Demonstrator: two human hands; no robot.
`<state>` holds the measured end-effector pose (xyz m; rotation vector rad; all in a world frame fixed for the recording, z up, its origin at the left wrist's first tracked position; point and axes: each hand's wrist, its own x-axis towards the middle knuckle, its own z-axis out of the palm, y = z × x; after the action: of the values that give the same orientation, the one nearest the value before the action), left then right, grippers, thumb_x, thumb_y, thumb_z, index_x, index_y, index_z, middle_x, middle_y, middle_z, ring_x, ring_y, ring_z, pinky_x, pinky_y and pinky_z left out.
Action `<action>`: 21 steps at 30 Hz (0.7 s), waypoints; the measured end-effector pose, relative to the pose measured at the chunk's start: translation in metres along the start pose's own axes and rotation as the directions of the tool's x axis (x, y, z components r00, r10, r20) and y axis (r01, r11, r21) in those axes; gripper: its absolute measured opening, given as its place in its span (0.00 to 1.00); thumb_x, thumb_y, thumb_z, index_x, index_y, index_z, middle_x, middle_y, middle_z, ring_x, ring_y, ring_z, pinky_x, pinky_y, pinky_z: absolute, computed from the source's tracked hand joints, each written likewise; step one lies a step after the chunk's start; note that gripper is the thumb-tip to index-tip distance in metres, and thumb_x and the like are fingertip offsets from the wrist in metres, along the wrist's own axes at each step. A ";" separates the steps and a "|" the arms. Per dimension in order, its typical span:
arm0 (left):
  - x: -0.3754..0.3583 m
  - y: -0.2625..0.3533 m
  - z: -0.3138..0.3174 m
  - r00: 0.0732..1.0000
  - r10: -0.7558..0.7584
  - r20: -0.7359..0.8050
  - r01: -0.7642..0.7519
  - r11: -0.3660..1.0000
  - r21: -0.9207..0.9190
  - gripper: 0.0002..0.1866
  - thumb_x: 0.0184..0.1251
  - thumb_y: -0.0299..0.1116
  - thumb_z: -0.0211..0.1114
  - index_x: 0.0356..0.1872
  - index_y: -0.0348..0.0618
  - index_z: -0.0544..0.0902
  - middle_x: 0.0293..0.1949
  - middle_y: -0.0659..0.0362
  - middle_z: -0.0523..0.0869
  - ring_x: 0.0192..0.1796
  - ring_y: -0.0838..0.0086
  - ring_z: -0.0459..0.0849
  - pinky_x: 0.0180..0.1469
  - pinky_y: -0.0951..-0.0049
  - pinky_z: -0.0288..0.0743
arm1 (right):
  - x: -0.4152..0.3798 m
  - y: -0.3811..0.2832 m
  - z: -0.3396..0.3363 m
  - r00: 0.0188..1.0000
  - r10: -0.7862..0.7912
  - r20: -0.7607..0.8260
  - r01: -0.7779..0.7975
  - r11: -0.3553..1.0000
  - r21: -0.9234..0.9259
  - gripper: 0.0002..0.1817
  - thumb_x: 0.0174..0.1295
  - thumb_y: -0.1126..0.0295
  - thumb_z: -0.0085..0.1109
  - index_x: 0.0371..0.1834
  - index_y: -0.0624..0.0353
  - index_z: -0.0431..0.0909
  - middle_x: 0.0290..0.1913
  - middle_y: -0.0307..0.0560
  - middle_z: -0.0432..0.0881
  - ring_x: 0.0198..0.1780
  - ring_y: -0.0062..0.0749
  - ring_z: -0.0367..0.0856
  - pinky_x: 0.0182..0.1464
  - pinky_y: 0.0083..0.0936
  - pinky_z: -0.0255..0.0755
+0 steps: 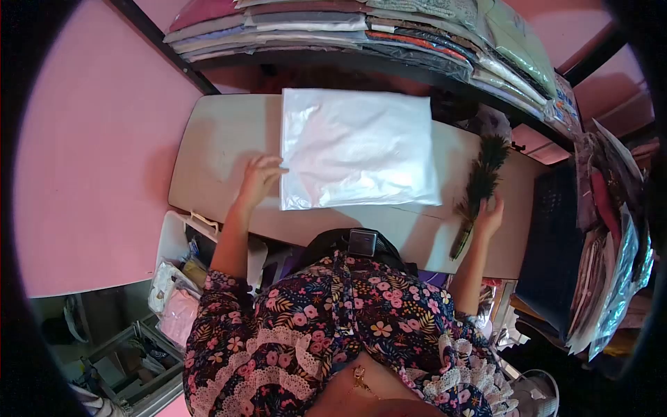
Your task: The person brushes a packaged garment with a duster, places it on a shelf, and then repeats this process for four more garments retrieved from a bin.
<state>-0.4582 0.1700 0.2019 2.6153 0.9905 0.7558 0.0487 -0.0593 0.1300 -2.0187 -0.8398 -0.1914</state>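
Observation:
A flat white folded cloth in clear plastic (358,149) lies on the pale table, its glossy surface catching the light. Beside its left edge is my left hand (258,182), fingers loosely stretched out and fingertips right at the plastic. Over on the right lies a dark green, feathery bundle with a stalk-like handle (479,184), slanting down toward the table's front edge. My right hand (489,219) is next to its lower half, thumb and fingers apart and curved upward, with nothing seen between them.
Above the table's back edge, a shelf carries stacked folded fabrics in plastic (361,31). More packed garments (604,257) stand piled at the right. A pink wall (104,153) borders the left side. Below it are a white bin with packets (174,240) and a metal-framed crate (132,368).

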 end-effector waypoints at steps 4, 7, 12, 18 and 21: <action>-0.069 -0.027 0.063 0.943 -0.324 -0.077 0.323 0.946 -0.028 0.21 0.52 0.22 0.63 0.50 0.47 0.80 0.55 0.51 0.76 0.63 0.56 0.69 0.65 0.58 0.60 | -0.077 0.033 0.004 0.998 0.053 -0.018 -0.056 0.943 -0.327 0.33 0.48 0.69 0.66 0.61 0.60 0.66 0.48 0.62 0.74 0.49 0.57 0.74 0.52 0.42 0.69; -0.067 0.010 0.076 0.913 -0.337 -0.229 0.362 0.929 0.075 0.27 0.57 0.26 0.60 0.61 0.48 0.71 0.62 0.50 0.69 0.68 0.56 0.60 0.69 0.59 0.53 | -0.096 0.041 0.008 0.968 0.183 0.175 -0.118 0.938 -0.326 0.34 0.48 0.65 0.65 0.59 0.63 0.66 0.45 0.62 0.76 0.48 0.58 0.74 0.52 0.44 0.69; -0.079 0.021 0.108 0.929 -0.370 0.017 0.324 0.833 0.448 0.30 0.59 0.39 0.60 0.65 0.55 0.67 0.68 0.64 0.64 0.71 0.62 0.55 0.69 0.49 0.47 | -0.074 0.072 0.024 0.960 0.220 0.173 -0.219 0.975 -0.025 0.23 0.57 0.66 0.55 0.54 0.64 0.68 0.35 0.57 0.80 0.39 0.48 0.80 0.43 0.40 0.71; -0.079 0.017 0.114 0.949 -0.312 -0.040 0.301 0.866 0.400 0.28 0.60 0.39 0.59 0.64 0.54 0.68 0.67 0.63 0.65 0.70 0.63 0.58 0.69 0.51 0.49 | -0.092 -0.034 0.030 0.876 -0.102 0.472 -0.042 0.958 0.283 0.19 0.64 0.71 0.50 0.58 0.59 0.63 0.29 0.50 0.80 0.28 0.39 0.79 0.35 0.32 0.72; -0.076 0.021 0.116 0.945 -0.321 -0.065 0.322 0.871 0.370 0.27 0.60 0.39 0.58 0.63 0.54 0.69 0.66 0.63 0.66 0.70 0.64 0.58 0.69 0.53 0.49 | -0.099 -0.072 0.031 0.625 -0.240 0.743 0.230 0.966 0.118 0.20 0.63 0.71 0.51 0.58 0.55 0.64 0.36 0.60 0.81 0.36 0.57 0.81 0.36 0.43 0.73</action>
<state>-0.4321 0.0986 0.0840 2.6362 1.6666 0.5249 -0.0773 -0.0573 0.1187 -1.9537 -1.6279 0.5690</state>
